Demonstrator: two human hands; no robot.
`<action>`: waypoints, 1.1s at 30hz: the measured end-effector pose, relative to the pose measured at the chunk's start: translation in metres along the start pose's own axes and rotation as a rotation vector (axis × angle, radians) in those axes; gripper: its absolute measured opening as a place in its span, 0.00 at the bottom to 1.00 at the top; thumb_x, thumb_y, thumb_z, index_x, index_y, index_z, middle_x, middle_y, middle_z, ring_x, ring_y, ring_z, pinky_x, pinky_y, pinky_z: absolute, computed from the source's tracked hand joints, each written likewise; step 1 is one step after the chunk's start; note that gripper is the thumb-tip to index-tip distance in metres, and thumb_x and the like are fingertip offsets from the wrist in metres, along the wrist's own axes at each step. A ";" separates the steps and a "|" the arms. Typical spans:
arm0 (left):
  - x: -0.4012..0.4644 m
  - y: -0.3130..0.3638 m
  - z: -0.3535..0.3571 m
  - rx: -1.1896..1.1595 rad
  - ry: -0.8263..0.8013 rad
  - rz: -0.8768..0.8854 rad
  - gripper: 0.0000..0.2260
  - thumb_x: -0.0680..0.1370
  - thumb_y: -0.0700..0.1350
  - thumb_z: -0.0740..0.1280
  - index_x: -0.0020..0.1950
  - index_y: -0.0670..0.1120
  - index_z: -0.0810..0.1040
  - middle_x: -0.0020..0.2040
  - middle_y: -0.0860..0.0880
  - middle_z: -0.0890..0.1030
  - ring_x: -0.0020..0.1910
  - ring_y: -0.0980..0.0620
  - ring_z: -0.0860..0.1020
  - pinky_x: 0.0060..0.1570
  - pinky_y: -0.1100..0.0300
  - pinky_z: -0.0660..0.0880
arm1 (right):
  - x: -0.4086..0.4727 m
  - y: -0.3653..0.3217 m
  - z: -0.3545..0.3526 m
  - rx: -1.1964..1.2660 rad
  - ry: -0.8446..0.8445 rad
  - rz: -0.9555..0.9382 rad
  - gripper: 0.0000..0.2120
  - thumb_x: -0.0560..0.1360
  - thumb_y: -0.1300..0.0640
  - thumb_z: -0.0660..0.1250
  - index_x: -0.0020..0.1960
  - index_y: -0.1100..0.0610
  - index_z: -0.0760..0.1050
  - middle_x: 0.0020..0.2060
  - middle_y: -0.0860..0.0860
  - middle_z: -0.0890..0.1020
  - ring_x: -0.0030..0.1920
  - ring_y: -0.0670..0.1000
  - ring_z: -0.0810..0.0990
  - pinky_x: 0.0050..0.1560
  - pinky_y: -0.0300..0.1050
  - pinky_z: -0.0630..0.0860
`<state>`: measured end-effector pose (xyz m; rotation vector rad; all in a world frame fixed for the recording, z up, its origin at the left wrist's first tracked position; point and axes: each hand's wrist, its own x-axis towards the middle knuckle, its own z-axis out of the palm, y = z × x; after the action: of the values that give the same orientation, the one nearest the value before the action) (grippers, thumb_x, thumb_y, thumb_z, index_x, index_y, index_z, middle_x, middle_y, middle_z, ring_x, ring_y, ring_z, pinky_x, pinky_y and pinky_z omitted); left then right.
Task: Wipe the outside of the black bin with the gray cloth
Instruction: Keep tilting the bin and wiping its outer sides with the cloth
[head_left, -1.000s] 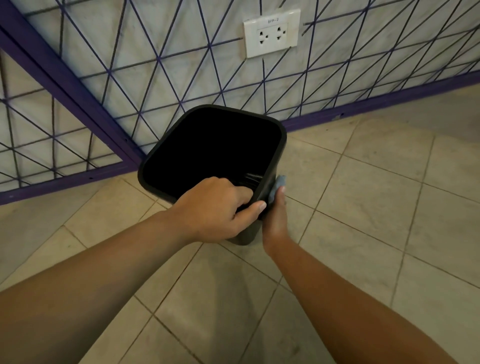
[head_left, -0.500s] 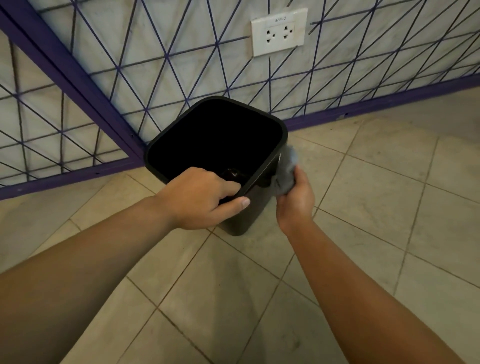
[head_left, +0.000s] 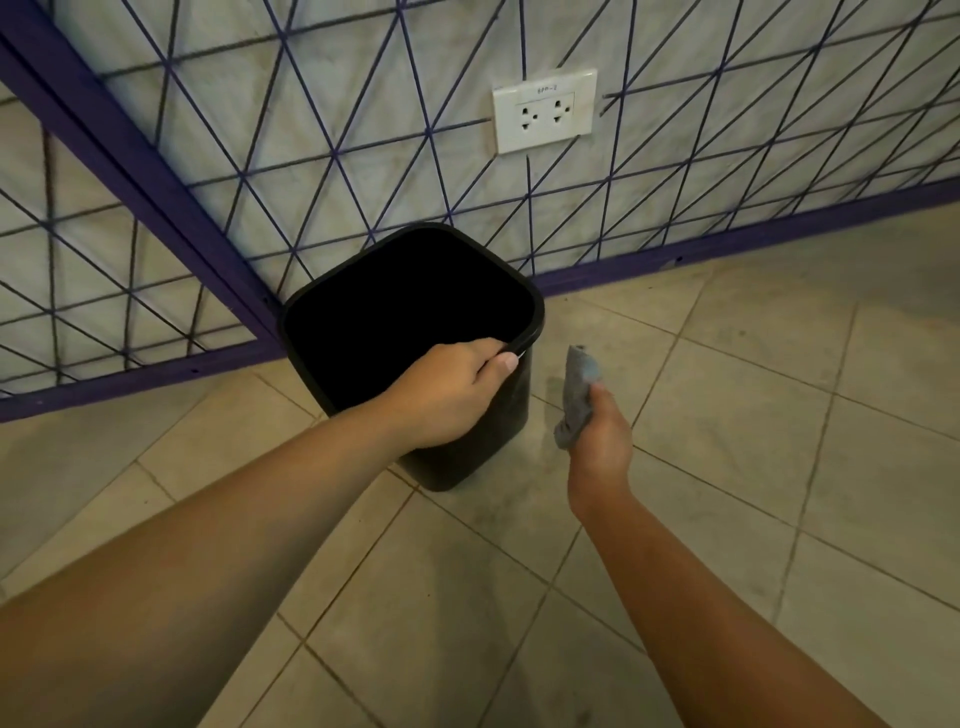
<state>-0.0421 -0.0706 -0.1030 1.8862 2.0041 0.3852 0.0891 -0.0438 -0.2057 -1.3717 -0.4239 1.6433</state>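
In the head view, the left hand (head_left: 447, 397) is the steadying grip: its fingers curl over the near rim of the black, square-mouthed plastic bin (head_left: 483, 415), with the thumb lying along the outside just under the lip. The bin stands upright on the beige tiled floor (head_left: 727, 415), its body dropping straight below that grip and its far side close to the purple wire-grid wall panel (head_left: 311, 130), in the corner.

The right hand (head_left: 602, 441) is closed round the crumpled gray cloth (head_left: 576, 395), which sticks out above and ahead of the knuckles. This grip sits just beside the bin's right wall, apart from it; the cloth does not touch the plastic.

The bin looks light and thin-walled, stiff enough to hold its shape yet likely to skid or tip on smooth tile under a sideways push. The rim is the sensible place to hold it, as the left hand does, pressing down against the wiping force. Its inside is too dark to show whether it holds anything. The cloth is soft and limp; bunched in the palm with a pad left free, it should conform to the flat walls and rounded corners. The wall-facing sides probably need the bin turned.

A white double wall socket (head_left: 544, 110) sits high beyond both grips.
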 end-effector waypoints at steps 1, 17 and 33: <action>0.000 -0.001 -0.001 -0.027 -0.008 0.004 0.17 0.85 0.50 0.54 0.69 0.47 0.73 0.60 0.50 0.79 0.64 0.52 0.75 0.61 0.60 0.68 | -0.004 0.000 0.003 -0.031 -0.013 -0.051 0.24 0.83 0.50 0.57 0.78 0.52 0.64 0.75 0.53 0.70 0.74 0.54 0.69 0.73 0.47 0.64; -0.004 -0.024 -0.030 -0.019 0.069 0.187 0.13 0.84 0.52 0.54 0.52 0.48 0.76 0.40 0.48 0.81 0.39 0.52 0.80 0.42 0.45 0.77 | 0.003 0.055 0.065 -0.205 0.029 -0.207 0.25 0.86 0.48 0.47 0.82 0.51 0.51 0.80 0.54 0.57 0.80 0.56 0.57 0.78 0.60 0.59; -0.025 -0.050 -0.030 -0.007 0.014 0.331 0.14 0.81 0.59 0.54 0.55 0.54 0.75 0.32 0.58 0.74 0.35 0.63 0.76 0.32 0.69 0.69 | 0.024 -0.002 0.003 -0.221 0.248 -0.125 0.18 0.85 0.53 0.53 0.69 0.60 0.71 0.60 0.62 0.78 0.64 0.64 0.78 0.69 0.60 0.73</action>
<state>-0.0986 -0.0973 -0.0960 2.2193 1.6939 0.4913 0.0886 -0.0230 -0.2176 -1.6558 -0.5436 1.3345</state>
